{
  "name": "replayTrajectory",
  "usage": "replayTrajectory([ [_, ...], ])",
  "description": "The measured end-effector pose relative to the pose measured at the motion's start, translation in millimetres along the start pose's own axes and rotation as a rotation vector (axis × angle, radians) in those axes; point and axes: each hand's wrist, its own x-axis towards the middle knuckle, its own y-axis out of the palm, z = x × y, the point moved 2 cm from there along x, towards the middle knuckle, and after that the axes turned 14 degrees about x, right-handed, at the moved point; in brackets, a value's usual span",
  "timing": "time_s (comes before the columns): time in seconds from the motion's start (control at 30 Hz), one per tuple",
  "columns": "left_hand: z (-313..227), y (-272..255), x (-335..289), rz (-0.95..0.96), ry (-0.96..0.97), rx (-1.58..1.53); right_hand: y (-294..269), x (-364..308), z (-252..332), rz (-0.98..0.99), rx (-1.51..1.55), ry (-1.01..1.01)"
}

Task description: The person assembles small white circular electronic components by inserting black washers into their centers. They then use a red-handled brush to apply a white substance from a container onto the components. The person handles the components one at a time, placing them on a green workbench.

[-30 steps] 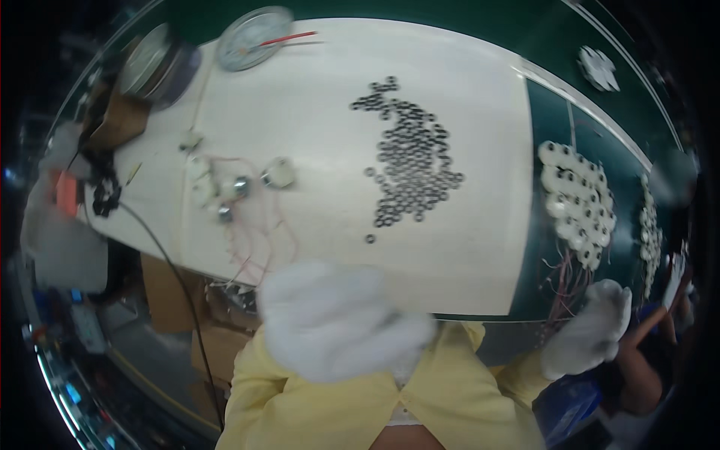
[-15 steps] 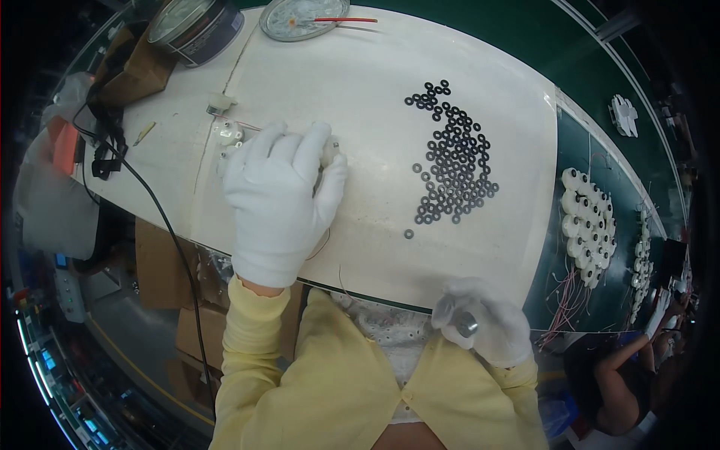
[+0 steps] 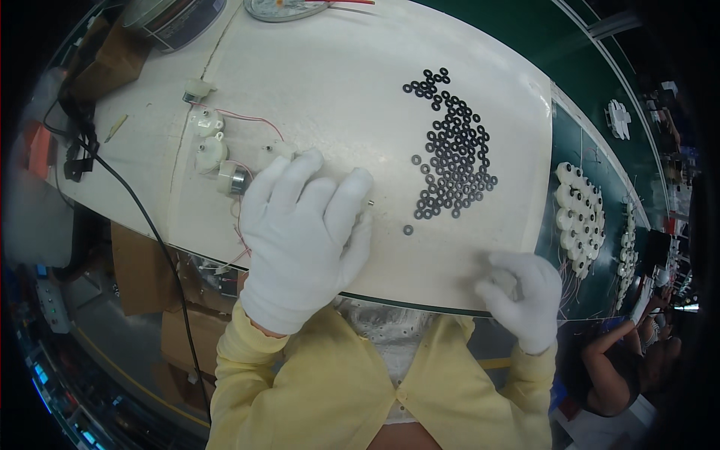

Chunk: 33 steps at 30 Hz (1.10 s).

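My left hand (image 3: 304, 232), in a white glove, lies low over the white table with its fingers curved round a small geared motor. Only a metal shaft (image 3: 370, 202) shows past the index finger; the glove hides the rest. Just beyond its fingertips is another white geared motor (image 3: 272, 150), partly covered. Left of the hand, more geared motors, one with a silver can (image 3: 238, 180), stand in a loose row with thin red and white wires. My right hand (image 3: 525, 300), also gloved, hovers at the table's front edge, thumb and index finger apart, with nothing visible between them.
Many black rings (image 3: 454, 157) lie spread on the table's right half. A green surface farther right carries a cluster of white motors (image 3: 579, 217) with black rings. A tin (image 3: 172, 22) and a round dish (image 3: 285, 9) stand at the back. A black cable (image 3: 142, 202) runs down the left.
My left hand has moved right and nearer, uncovering motors on its left. My right hand has risen to the right; the silver-ended part seen in it before no longer shows there.
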Motion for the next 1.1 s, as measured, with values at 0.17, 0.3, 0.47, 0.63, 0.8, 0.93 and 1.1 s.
replayTrajectory([
  [0.17,4,5,-9,-0.016,0.016,-0.066,11,17,-7,-0.046,-0.357,-0.015],
  [0.3,3,7,-12,-0.012,-0.006,-0.083,12,30,13,0.044,-0.473,-0.114],
  [0.47,5,8,-13,-0.015,-0.017,-0.123,17,19,21,0.066,-0.403,-0.074],
  [0.63,7,10,-13,0.003,-0.019,-0.156,20,9,7,0.037,-0.216,0.151],
  [0.8,7,11,-14,-0.012,-0.035,-0.172,26,9,15,0.006,0.489,0.553],
  [0.93,7,15,-17,-0.051,-0.050,-0.177,30,20,19,-0.003,0.652,0.477],
  [1.1,5,20,-19,-0.067,-0.082,-0.177,35,26,26,0.002,0.694,0.522],
])
